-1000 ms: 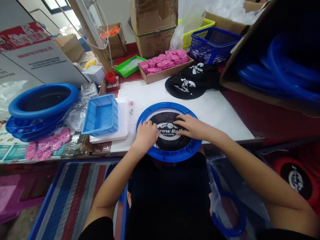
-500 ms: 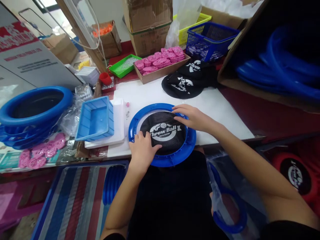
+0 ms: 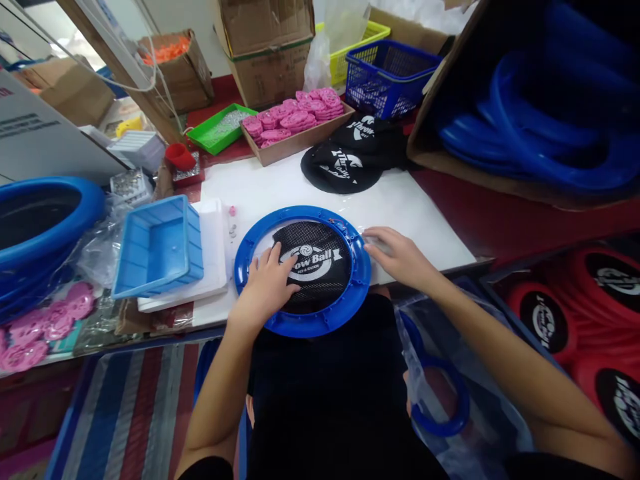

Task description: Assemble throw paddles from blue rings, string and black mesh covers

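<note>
A blue plastic ring (image 3: 320, 325) lies on the white work sheet (image 3: 260, 180) in front of me. Inside it is a black mesh disc (image 3: 320, 285) printed "Throw Ball" in white; at its upper left the mesh does not reach the ring. My left hand (image 3: 265, 287) rests spread over the ring's left side, fingertips on the mesh. At the ring's right edge, my right hand (image 3: 403, 260) has its fingers bent together. A greyish patch shows between them, too unclear to name. Farther back lie black printed fabric discs (image 3: 343, 167), overlapping.
Left stands a light-blue bin (image 3: 160, 250) on a white slab. Behind are a carton tray of pink pieces (image 3: 297, 120), a green tray (image 3: 220, 130) of small parts and a blue basket (image 3: 385, 77). A box of blue rings (image 3: 530, 127) is at right, above red discs (image 3: 545, 320).
My right hand has moved off the mesh and the ring's upper right to outside its right edge, fingers drawn together. My left hand has shifted farther over the mesh. The view has turned right.
</note>
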The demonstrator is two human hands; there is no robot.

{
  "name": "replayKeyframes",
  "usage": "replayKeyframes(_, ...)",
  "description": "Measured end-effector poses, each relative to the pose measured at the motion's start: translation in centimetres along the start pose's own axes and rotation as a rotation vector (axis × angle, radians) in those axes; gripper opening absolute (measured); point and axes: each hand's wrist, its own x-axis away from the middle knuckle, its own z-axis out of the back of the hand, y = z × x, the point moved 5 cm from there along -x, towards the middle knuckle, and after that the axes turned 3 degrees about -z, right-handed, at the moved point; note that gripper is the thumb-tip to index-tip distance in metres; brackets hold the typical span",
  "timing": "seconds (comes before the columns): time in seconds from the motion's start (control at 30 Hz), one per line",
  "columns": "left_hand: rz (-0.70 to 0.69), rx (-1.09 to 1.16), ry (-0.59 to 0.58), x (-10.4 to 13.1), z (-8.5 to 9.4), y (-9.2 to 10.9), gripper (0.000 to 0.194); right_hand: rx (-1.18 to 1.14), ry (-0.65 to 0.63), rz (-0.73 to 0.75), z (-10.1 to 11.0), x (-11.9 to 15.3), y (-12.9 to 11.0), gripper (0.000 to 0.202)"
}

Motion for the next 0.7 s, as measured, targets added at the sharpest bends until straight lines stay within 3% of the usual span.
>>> replayKeyframes(0.13, -0.113, -0.039, -0.094, -2.0, 0.6, -1.6, 0.069, -0.018, -0.032, 0.035, -0.4, -0.3, -1.0, 0.029)
replayKeyframes(0.23, -0.118, -0.132, 0.041, -2.4, 2.1, -0.8, 0.071, 0.01, -0.04, 0.038, -0.6, -1.0, -0.8, 0.028)
replayKeyframes(0.33, -0.092, -0.118, 0.21, -0.9, 2.3, 3.0, 0.054, 0.047, -0.048, 0.054, -0.8, -1.3, -0.6, 0.026)
replayKeyframes(0.4, -0.152, -0.011, 0.215, 0.4, 1.1, 6.9, 0.037, 0.089, -0.042, 0.049, -0.9, -0.9, -0.8, 0.023)
replayKeyframes(0.5, -0.105, 0.157, 0.225, 1.5, -1.0, 11.3, 0.041, 0.195, -0.057, 0.034, -0.8, 0.5, -1.5, 0.022)
replayKeyframes(0.6, -0.075, 0.218, 0.201, 1.4, -2.3, 13.2, 0.043, 0.319, -0.122, 0.009, -0.2, 2.5, -2.2, 0.022)
replayKeyframes(0.7, -0.188, 0.215, 0.148, 1.2, -2.5, 13.3, 0.029, 0.318, -0.22, -0.068, 1.0, 4.2, -2.3, 0.022)
